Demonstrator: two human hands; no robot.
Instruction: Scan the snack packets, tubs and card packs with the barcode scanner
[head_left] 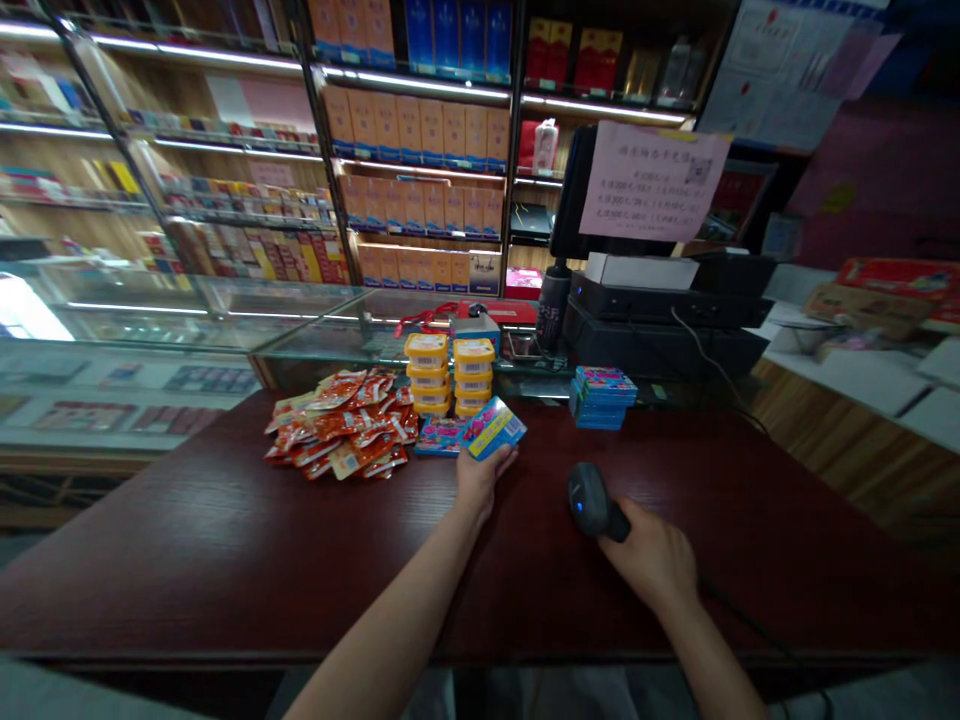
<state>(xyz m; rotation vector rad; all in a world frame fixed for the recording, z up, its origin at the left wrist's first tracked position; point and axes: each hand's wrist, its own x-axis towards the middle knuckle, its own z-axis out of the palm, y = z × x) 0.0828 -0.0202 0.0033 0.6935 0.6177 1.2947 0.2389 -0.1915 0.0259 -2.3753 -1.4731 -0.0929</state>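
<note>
My left hand (pixel 482 478) is closed around a small blue, yellow and pink box (pixel 495 428), tilted up with a barcode showing on it. Just behind that box lies another flat box (pixel 439 436) of the same colours. In my right hand (pixel 660 555) is a black barcode scanner (pixel 590 500), gripped by its handle, its head tipped up over the table with a small blue light on it. A stack of similar blue boxes (pixel 601 398) stands farther back, to the right. Yellow-lidded tubs (pixel 473 372) rise in two stacks behind my left hand.
Orange snack packets (pixel 341 425) lie heaped at the left on the dark wooden table (pixel 225 560). Behind are a glass counter (pixel 315 335), a monitor with a paper sign (pixel 651 185) and a dark bottle (pixel 553 303). The scanner's cable (pixel 757 630) trails to the lower right.
</note>
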